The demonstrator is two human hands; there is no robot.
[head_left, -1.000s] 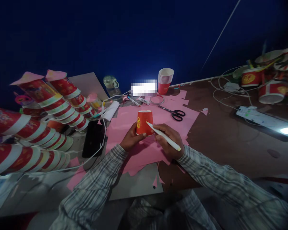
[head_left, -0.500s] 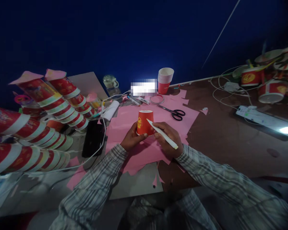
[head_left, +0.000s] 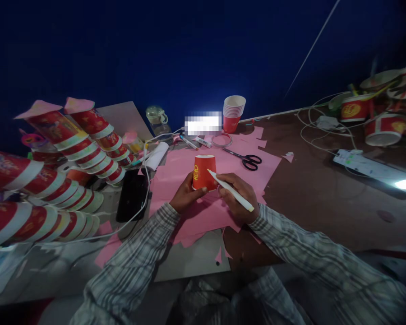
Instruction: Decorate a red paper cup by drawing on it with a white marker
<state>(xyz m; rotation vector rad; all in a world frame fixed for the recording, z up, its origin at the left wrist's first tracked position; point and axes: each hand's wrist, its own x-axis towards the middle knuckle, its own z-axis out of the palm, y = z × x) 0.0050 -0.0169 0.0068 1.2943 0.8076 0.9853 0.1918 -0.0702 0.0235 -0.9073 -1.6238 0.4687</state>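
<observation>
My left hand (head_left: 186,195) is closed round the lower left side of a red paper cup (head_left: 205,174), which is turned upside down with its base up. Yellow marks run down the cup's left side. In my right hand (head_left: 238,194) is a white marker pen (head_left: 235,193), its tip at the cup's red wall. Whether the tip touches the wall, I cannot tell. Beneath both hands lies pink paper (head_left: 196,225). Beyond the pen, black-handled scissors (head_left: 251,161) rest on the paper.
Stacked red cups (head_left: 232,122) stand at the back. Tall cup towers (head_left: 77,149) with pink paper tops lean at left, near a black phone (head_left: 132,195). A white cable (head_left: 146,189) crosses there. On the right lie a power strip (head_left: 362,164) and more cups (head_left: 353,110).
The right hand and pen have shifted very slightly, the pen tip moving a few pixels along the cup. The left hand keeps its hold and the cup stays in place.
</observation>
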